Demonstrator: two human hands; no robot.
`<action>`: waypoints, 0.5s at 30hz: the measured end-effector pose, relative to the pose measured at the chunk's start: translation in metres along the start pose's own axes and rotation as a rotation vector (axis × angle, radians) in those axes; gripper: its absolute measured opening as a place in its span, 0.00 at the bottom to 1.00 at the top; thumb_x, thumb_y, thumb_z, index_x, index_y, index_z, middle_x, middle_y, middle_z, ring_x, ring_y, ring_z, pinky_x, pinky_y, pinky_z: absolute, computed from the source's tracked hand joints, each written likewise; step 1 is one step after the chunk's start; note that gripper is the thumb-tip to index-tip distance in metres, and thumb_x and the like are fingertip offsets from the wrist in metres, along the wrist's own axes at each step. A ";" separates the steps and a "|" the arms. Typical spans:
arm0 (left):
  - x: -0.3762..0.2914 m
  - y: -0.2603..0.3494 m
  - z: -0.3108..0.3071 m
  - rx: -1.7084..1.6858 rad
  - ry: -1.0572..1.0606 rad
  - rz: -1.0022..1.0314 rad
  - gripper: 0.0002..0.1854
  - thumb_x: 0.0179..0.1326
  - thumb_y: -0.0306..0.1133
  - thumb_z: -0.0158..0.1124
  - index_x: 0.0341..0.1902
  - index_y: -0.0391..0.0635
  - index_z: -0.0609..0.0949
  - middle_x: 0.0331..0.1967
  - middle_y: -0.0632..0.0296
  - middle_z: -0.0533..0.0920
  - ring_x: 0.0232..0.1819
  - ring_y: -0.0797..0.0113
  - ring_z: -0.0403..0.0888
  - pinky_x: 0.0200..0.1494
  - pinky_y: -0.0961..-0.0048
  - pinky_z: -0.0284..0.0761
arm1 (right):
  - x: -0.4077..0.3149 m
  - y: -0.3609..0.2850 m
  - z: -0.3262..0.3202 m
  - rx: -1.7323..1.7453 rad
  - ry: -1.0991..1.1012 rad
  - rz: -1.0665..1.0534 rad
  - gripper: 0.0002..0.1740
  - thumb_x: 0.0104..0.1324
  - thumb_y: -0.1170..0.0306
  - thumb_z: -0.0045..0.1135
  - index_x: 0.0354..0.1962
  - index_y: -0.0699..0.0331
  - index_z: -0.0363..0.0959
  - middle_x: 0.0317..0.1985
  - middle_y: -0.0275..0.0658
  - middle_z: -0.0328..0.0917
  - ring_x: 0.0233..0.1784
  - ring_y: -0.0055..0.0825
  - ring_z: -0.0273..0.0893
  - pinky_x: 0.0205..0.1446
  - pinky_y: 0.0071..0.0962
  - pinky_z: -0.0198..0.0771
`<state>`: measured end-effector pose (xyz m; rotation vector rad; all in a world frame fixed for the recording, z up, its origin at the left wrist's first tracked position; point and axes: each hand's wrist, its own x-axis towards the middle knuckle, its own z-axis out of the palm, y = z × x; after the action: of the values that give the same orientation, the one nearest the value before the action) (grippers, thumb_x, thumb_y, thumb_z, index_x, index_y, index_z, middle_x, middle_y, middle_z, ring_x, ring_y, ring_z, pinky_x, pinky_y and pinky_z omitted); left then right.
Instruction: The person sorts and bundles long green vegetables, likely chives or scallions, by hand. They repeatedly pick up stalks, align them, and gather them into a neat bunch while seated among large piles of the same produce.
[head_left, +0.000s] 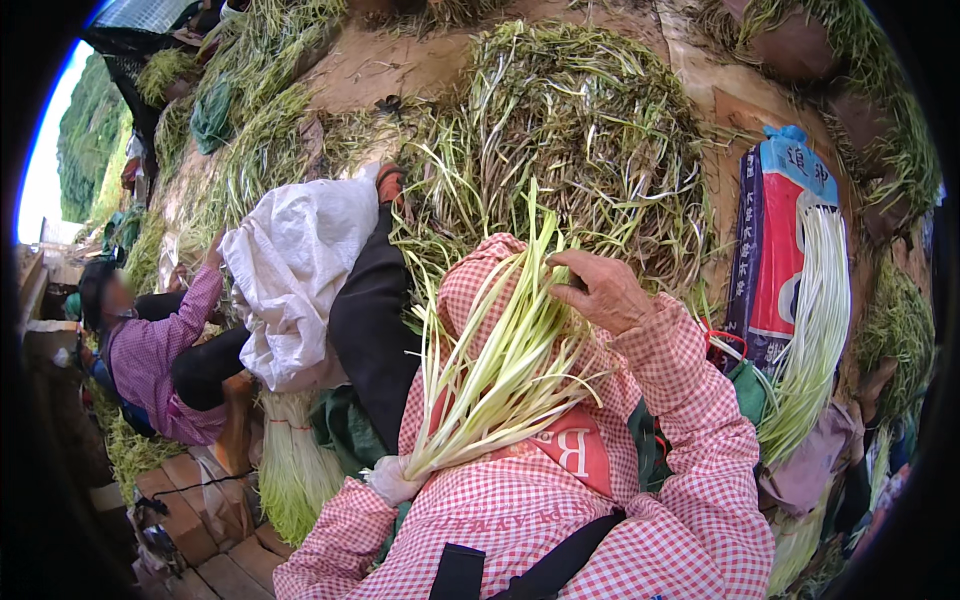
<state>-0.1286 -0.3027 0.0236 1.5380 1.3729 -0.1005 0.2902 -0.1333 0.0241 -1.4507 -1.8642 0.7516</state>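
Note:
My left hand (394, 480), in what looks like a pale thin glove, grips the pale base of a loose bunch of yellow-green chive-like stalks (487, 360). The leaves fan up and away across my lap, over red-and-white checked cloth (480, 289). At the upper right of the bunch is my bare right hand (604, 289), thumb and fingers curled beside the leaf tips. Whether it pinches a leaf cannot be made out. Beyond my knees lies a large heap of untrimmed stalks (585, 150) with brownish, wilted leaves among the green.
Right of me, trimmed white-stemmed stalks (814, 300) lie on a printed plastic package (776, 262). On the left are a white woven sack (307, 262), tied bundles (292, 457) and bricks (225, 562). A co-worker (161, 352) sits farther left.

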 end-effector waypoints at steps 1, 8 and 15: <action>0.000 0.003 -0.001 -0.009 -0.003 -0.010 0.13 0.62 0.40 0.61 0.48 0.52 0.83 0.35 0.60 0.86 0.36 0.66 0.85 0.41 0.72 0.79 | -0.002 0.004 0.013 -0.101 0.032 -0.124 0.11 0.63 0.64 0.56 0.34 0.64 0.73 0.28 0.41 0.76 0.30 0.35 0.78 0.34 0.36 0.75; -0.003 0.003 0.005 -0.097 0.043 -0.051 0.12 0.63 0.36 0.62 0.49 0.50 0.83 0.37 0.61 0.86 0.38 0.71 0.84 0.42 0.75 0.79 | -0.002 0.064 0.024 -0.288 0.317 0.053 0.13 0.65 0.67 0.52 0.25 0.66 0.64 0.20 0.38 0.60 0.20 0.32 0.62 0.26 0.30 0.68; 0.001 0.003 0.000 -0.026 0.004 -0.047 0.13 0.61 0.38 0.63 0.48 0.51 0.83 0.36 0.59 0.86 0.38 0.67 0.85 0.42 0.74 0.79 | -0.016 0.015 0.005 0.037 0.292 -0.035 0.15 0.63 0.59 0.58 0.36 0.64 0.71 0.29 0.39 0.68 0.27 0.35 0.72 0.30 0.33 0.70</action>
<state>-0.1265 -0.3017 0.0250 1.4856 1.4090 -0.1085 0.2977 -0.1463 0.0071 -1.4166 -1.6395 0.5225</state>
